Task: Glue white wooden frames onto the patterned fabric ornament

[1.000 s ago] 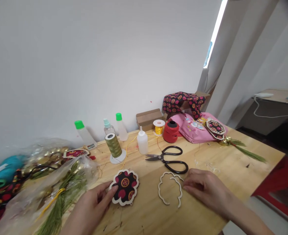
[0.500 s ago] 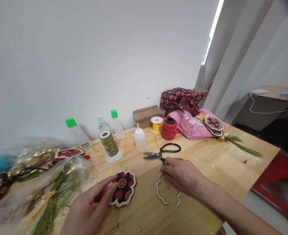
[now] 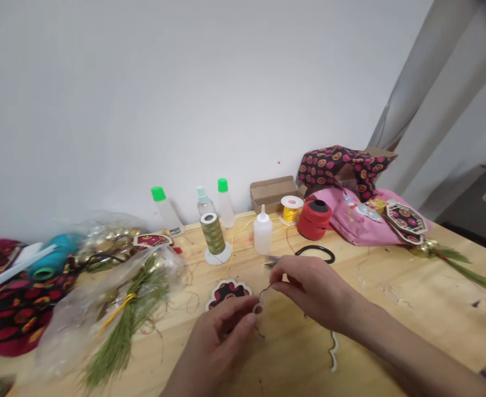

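Note:
My left hand is closed, thumb and fingers pinching one end of a thin wavy wooden strip. The strip's other end is between the thumb and fingers of my right hand, which is also closed. Just beyond my left fingers, a scalloped wooden panel with dark patterned fabric lies on the table, its near part hidden by the hand. Another wavy wooden strip rests under my right forearm. Black-handled scissors lie behind my right hand, partly covered by it.
A white nozzle bottle, an olive thread spool, a yellow thread spool and a red thread cone stand farther back. Green tassels and plastic bags lie left. A pink bag sits at the right.
My left hand has let go of the scalloped panel, now on the table, and moved to the wavy strip. My right hand has lifted that strip and come closer. The view has turned left.

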Tool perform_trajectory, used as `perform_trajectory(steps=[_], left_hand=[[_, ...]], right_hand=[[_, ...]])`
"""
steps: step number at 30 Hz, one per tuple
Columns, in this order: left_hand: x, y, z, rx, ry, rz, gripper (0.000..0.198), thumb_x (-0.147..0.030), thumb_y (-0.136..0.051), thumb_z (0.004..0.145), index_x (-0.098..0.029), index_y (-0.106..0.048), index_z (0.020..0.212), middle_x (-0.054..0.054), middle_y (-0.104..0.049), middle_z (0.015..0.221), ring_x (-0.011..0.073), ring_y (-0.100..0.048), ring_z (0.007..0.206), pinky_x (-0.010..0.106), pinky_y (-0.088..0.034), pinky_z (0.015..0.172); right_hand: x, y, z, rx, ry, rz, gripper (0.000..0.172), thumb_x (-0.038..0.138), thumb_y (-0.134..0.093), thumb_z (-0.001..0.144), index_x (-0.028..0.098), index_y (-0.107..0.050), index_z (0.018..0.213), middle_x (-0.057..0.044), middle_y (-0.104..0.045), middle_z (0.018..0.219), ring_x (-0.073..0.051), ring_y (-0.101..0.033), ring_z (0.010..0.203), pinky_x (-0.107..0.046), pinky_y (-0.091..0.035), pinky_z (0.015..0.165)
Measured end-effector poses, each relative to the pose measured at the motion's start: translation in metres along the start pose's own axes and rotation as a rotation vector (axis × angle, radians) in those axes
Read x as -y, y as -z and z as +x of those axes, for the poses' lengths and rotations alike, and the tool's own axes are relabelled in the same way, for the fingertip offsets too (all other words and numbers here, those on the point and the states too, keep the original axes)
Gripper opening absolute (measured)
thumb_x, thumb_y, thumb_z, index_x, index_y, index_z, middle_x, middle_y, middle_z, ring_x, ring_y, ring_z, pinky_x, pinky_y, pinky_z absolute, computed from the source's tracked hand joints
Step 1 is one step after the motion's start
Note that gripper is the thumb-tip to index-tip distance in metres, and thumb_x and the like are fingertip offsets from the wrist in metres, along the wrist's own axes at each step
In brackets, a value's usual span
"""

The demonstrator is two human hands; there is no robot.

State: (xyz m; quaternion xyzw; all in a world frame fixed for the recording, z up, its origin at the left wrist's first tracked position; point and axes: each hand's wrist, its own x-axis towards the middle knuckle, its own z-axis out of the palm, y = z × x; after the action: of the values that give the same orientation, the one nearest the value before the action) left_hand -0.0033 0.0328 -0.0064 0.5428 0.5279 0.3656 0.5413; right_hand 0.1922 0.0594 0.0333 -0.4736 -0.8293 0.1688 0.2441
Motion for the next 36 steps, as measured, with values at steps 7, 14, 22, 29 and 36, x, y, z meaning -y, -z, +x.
perform_trajectory(steps=[7,14,22,29,36], left_hand=[[0.0,0.003,0.004,-0.065,0.165,-0.352,0.026,-0.035,-0.076,0.051,-0.019,-0.073,0.072,0.003,-0.071,0.061,0.0157,-0.062,0.058,0.023,-0.048,0.059],[0.004,0.012,-0.002,-0.075,-0.205,0.183,0.016,-0.032,-0.06,0.074,-0.024,-0.073,0.077,0.002,-0.072,0.071,0.0176,-0.061,0.066,0.023,-0.044,0.061],[-0.007,0.009,-0.009,0.029,-0.364,0.489,0.028,-0.028,-0.046,0.084,-0.021,-0.07,0.071,0.0,-0.066,0.062,0.0132,-0.055,0.058,0.019,-0.037,0.055],[-0.024,0.002,-0.014,0.082,-0.304,0.777,0.026,-0.016,-0.046,0.074,-0.016,-0.064,0.055,-0.002,-0.052,0.045,0.0092,-0.041,0.044,0.018,-0.025,0.043],[-0.032,-0.021,-0.011,-0.054,-0.468,0.998,0.023,-0.013,-0.048,0.071,-0.016,-0.059,0.05,-0.001,-0.052,0.041,0.0083,-0.041,0.038,0.02,-0.023,0.041]], right_hand=[[-0.005,-0.023,0.001,0.162,-0.147,0.403,0.019,0.024,-0.052,0.077,0.019,-0.068,0.086,0.002,-0.059,0.061,-0.008,-0.043,0.049,-0.019,-0.031,0.044],[0.006,-0.032,0.0,0.12,-0.14,0.398,0.018,0.024,-0.054,0.073,0.017,-0.07,0.067,0.002,-0.056,0.051,-0.007,-0.042,0.045,-0.018,-0.029,0.04],[0.02,-0.029,0.008,0.155,-0.127,0.278,0.016,0.018,-0.053,0.065,0.017,-0.067,0.057,0.004,-0.053,0.044,-0.007,-0.043,0.041,-0.018,-0.028,0.038],[0.02,-0.033,0.004,0.304,-0.234,0.459,0.015,0.017,-0.052,0.062,0.014,-0.066,0.056,0.004,-0.05,0.046,-0.007,-0.038,0.044,-0.017,-0.026,0.038],[0.004,-0.016,0.0,0.261,-0.292,0.565,0.013,0.014,-0.053,0.058,0.013,-0.057,0.046,0.006,-0.042,0.041,-0.005,-0.032,0.041,-0.017,-0.022,0.037]])
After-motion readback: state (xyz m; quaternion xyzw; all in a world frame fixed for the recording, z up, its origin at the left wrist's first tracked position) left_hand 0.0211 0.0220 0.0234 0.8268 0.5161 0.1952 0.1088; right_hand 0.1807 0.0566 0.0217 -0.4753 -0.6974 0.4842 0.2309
